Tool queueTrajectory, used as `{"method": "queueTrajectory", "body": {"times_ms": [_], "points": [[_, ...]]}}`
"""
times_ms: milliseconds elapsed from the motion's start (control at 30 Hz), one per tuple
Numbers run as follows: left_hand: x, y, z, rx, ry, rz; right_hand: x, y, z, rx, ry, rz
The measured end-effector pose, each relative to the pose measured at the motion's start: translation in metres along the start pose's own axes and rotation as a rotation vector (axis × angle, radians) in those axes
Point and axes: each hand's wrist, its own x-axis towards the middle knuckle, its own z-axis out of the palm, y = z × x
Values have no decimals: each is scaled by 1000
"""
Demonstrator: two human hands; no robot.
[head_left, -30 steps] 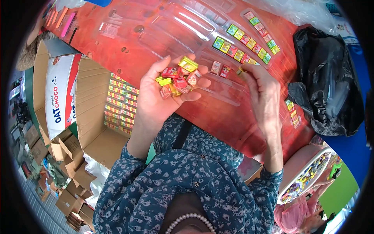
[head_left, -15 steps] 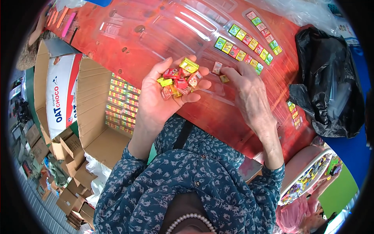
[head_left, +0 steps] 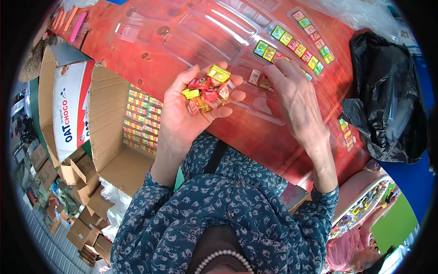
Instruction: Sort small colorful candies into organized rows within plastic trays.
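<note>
My left hand [head_left: 175, 112] is palm up, its fingers curled round a heap of small wrapped candies [head_left: 211, 94] in red and yellow. To its right, my right hand [head_left: 299, 107] is palm down over a clear plastic tray [head_left: 255, 113], its fingers bent together. The fingertips are at a small candy [head_left: 264, 82] in the tray's near row, beside a pale red one [head_left: 254, 76]. Whether they still pinch a piece is hidden by the hand. Beyond it, rows of coloured candies [head_left: 297, 48] fill long slots, partly covered by my fingers.
An open cardboard box [head_left: 109, 98] at left holds sheets of candies [head_left: 142, 119]. A black plastic bag [head_left: 381, 98] lies at right, near a short candy strip [head_left: 346, 134]. Lower right are a white tub [head_left: 353, 189] of wrapped pieces and another person [head_left: 349, 253]. Bright strips [head_left: 78, 26] lie far left.
My right hand has shifted slightly up and right, its fingers now bent at the near row. A second candy lies there beside the pale red one. My left hand barely moved.
</note>
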Motion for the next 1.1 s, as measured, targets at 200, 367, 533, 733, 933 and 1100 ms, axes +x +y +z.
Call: {"method": "queueTrajectory", "body": {"times_ms": [200, 367, 533, 733, 933, 1100], "points": [[3, 0, 0, -22, 1, -17, 1, 11, 12, 85, 52, 10], [5, 0, 1, -26, 1, -29, -3, 9, 9, 86, 75, 97], [7, -2, 1, -8, 3, -25, -13, 8, 5, 77, 88, 146], [7, -3, 0, 3, -4, -24, -30, 5, 7, 126, 173, 290], [9, -6, 2, 21, -4, -39, -26, -4, 13, 181, 156, 256], [10, -13, 7, 71, 68, -14, -21, -6, 5, 287, 235, 279]]}}
